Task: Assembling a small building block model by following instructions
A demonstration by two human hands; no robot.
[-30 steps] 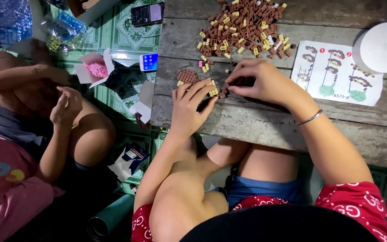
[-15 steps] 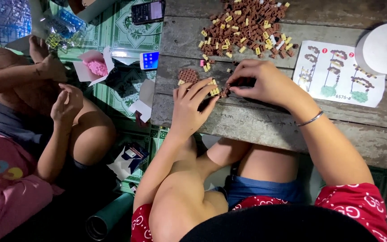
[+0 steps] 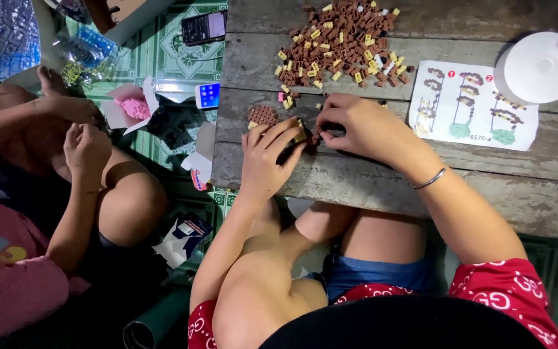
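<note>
Left hand (image 3: 267, 161): on the wooden table (image 3: 369, 187), fingers bent around a small block build (image 3: 299, 137), steadying it from the near side.
Right hand (image 3: 360, 126): fingertips pressed together in a pinch on the same build; whether a loose brick is between them, cannot tell.
Block build: between the two hands, near the table's front edge; mostly hidden by fingers.
Finished part: a small flat brown plate of bricks (image 3: 263, 115) lies just beside the left hand, apart from the build.
Loose bricks (image 3: 343, 42): a large brown and tan pile further back on the table, well apart from the hands.
Instruction sheet (image 3: 473, 106): flat, to the right, next to a white lamp base (image 3: 540, 64).
Progress, my estimate: early; only small pieces joined, most bricks unused.
Beside the table: another person's hands (image 3: 79, 136), busy separately.
</note>
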